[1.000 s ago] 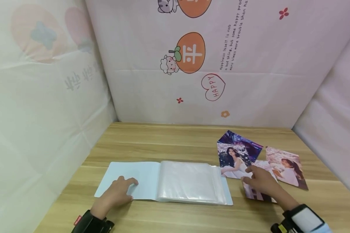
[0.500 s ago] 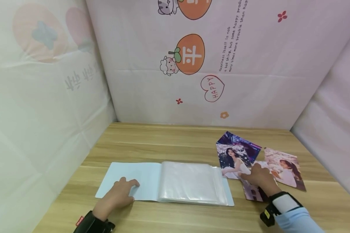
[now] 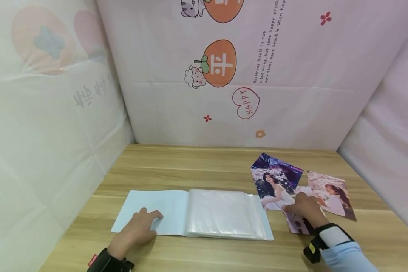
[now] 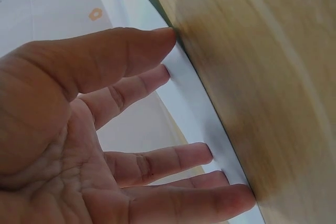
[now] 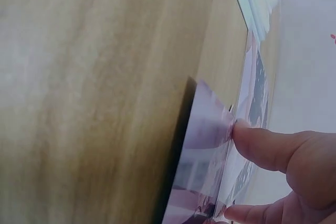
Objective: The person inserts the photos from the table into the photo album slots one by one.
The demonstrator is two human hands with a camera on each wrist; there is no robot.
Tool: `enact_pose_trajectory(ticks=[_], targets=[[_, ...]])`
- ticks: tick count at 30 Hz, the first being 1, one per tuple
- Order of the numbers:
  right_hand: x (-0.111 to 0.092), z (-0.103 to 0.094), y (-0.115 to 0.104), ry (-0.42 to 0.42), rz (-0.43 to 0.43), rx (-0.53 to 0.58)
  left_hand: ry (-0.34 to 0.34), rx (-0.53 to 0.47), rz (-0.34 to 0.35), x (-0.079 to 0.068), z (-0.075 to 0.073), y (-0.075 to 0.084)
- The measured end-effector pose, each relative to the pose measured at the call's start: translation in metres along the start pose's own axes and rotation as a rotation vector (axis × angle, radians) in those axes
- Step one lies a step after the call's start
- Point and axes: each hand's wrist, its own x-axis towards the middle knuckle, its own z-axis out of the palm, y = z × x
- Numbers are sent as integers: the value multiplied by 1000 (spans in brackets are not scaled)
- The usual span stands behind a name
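Note:
An album [image 3: 221,213] with clear plastic sleeves lies spread on the table. My left hand [image 3: 138,226] rests at the near edge of its pale blue inside cover [image 3: 168,206], fingers fairly straight; the left wrist view shows the fingertips [image 4: 202,153] along that cover. At the right, my right hand [image 3: 306,207] is over a pinkish photo [image 3: 296,223] and covers much of it. In the right wrist view, thumb and a finger [image 5: 247,212] touch this photo [image 5: 197,150] with a wide gap between them. I cannot tell if they grip it. Dark shadow lines its near edge.
Beside the album's right end lie a photo of a person in white [image 3: 273,190] and, partly under it, a purple photo [image 3: 287,170]. Another pink photo [image 3: 332,194] lies farther right. Printed white cloth [image 3: 176,113] stands behind and at both sides of the wooden table [image 3: 190,162].
My right hand's wrist and forearm have swung forward and left, now hiding more of the pinkish photo, which has shifted slightly right. The left hand and album have stayed in place.

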Motion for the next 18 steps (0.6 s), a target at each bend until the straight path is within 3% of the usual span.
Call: enact_pose_trajectory(ticks=[13, 18], targets=[[0, -3, 5, 22, 8, 75, 6, 3, 2, -2, -1, -1], [4, -3, 10, 40, 11, 167, 6, 7, -3, -2, -2, 0]])
